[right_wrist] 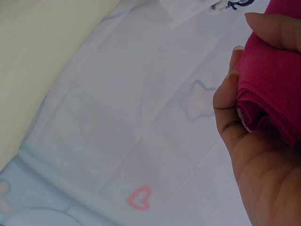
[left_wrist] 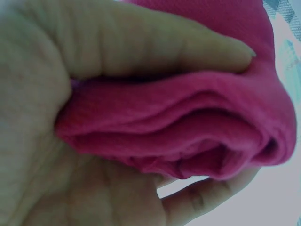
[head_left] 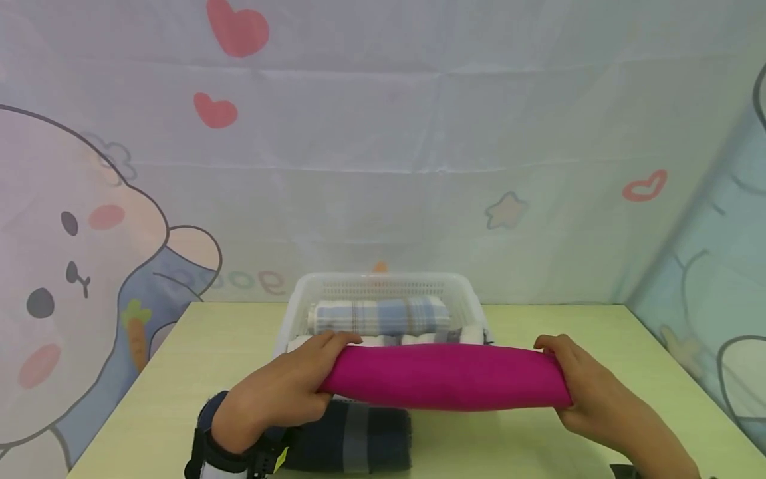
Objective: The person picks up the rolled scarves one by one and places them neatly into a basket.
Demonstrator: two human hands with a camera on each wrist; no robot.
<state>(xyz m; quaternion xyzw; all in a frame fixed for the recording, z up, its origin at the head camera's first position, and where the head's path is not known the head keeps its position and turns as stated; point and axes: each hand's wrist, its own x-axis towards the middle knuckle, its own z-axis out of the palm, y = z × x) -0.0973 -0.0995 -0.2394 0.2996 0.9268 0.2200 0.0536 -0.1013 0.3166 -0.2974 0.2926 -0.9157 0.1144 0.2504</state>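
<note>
A rolled magenta towel (head_left: 445, 376) is held level above the table, just in front of a white plastic basket (head_left: 311, 293). My left hand (head_left: 287, 389) grips its left end, thumb over the top and fingers underneath; the left wrist view shows the rolled end (left_wrist: 188, 136) pinched in the palm. My right hand (head_left: 574, 386) grips the right end, and the right wrist view shows the fingers curled round the roll (right_wrist: 273, 75). In the basket lie a blue plaid rolled towel (head_left: 378, 316) and white rolls (head_left: 419, 339) partly hidden behind the magenta one.
A dark navy rolled towel with a grey stripe (head_left: 356, 439) lies on the pale yellow-green table (head_left: 167, 399) under my left hand. A cartoon-print cloth backdrop (head_left: 419, 133) closes off the back and both sides.
</note>
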